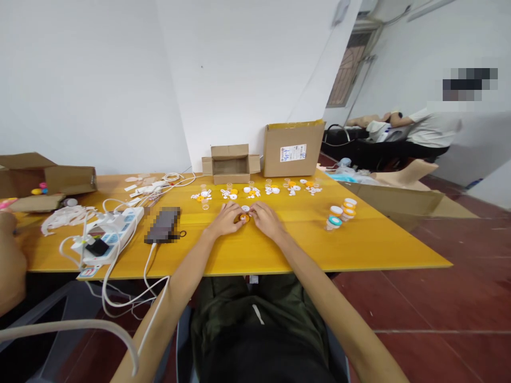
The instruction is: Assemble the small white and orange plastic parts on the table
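Note:
Near the middle of the yellow table, both hands meet around a small round orange part with white in it. My left hand has its fingers closed, thumb and fingertips at the left side of that part. My right hand is closed in a pinch at its upper right; what lies between those fingertips is too small to make out. A white disc shows just beyond the orange part, between the hands. Farther back runs a row of little heaps of white pieces, with orange rings and clear cups among them.
Stacked round containers with orange and teal rims stand at the right. Behind are an open carton and a larger box. A phone, power strip and loose cables lie left. Another person's arm reaches in there.

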Demonstrator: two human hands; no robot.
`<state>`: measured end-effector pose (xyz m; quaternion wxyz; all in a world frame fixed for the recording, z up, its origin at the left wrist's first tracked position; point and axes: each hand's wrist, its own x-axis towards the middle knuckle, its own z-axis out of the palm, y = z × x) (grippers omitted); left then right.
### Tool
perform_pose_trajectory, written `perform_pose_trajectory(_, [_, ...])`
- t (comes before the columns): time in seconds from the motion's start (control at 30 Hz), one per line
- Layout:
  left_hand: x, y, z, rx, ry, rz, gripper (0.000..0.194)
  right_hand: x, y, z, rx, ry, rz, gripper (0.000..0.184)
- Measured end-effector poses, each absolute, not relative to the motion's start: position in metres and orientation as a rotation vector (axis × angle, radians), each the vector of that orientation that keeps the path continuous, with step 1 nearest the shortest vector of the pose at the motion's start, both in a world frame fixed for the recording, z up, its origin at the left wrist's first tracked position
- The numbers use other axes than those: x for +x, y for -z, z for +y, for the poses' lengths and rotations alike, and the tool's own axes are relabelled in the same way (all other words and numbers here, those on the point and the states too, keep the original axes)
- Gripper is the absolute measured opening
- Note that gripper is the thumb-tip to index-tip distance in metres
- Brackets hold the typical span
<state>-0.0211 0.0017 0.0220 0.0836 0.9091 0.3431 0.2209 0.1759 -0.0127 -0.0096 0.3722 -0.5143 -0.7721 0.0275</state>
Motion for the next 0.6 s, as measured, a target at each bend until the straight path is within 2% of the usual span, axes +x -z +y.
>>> perform_pose_trajectory(0.6, [-0.021, -0.021, 0.006, 2.711, -0.746, 0.993, 0.026, 0.167, -0.001, -0.017, -1.267, -0.475, -1.796, 0.009])
